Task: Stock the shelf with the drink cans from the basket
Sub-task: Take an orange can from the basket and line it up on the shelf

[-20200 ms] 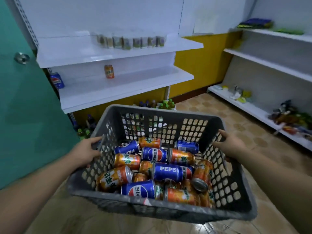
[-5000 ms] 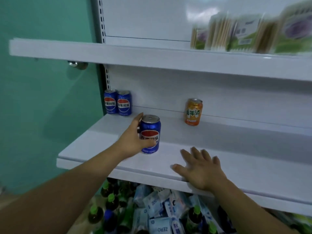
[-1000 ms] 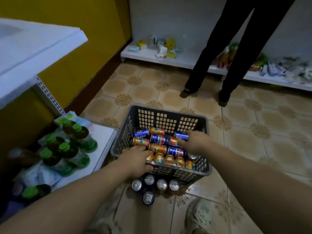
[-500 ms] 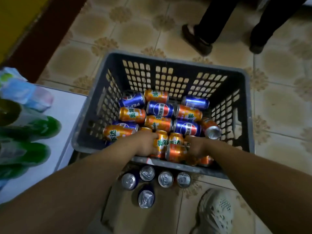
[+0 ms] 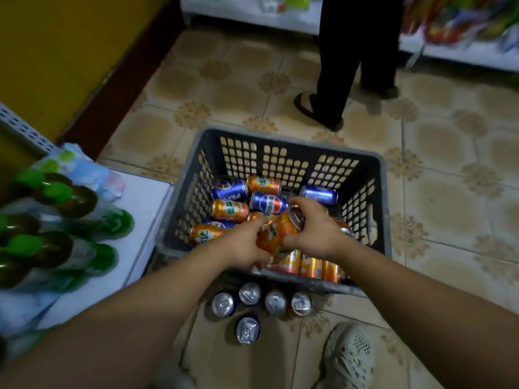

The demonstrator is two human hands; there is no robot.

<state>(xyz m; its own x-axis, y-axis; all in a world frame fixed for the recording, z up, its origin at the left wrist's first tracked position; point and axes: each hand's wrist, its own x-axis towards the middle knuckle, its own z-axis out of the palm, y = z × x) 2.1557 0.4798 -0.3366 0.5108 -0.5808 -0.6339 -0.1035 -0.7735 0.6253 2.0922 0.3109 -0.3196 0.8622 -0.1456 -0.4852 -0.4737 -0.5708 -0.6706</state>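
two orange cans held over the basket
left grip (image 5: 241, 245) clasps an orange can (image 5: 270, 236); right grip (image 5: 314, 231) curls round a second orange can (image 5: 292, 220) touching it. gray basket (image 5: 280, 164) of loose cans (image 5: 268, 203) lies under both grips.

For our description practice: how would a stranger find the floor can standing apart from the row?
Start at the grey basket. Outside its near wall four upright cans form a row. The blue-sided can stands alone, nearer the viewer.
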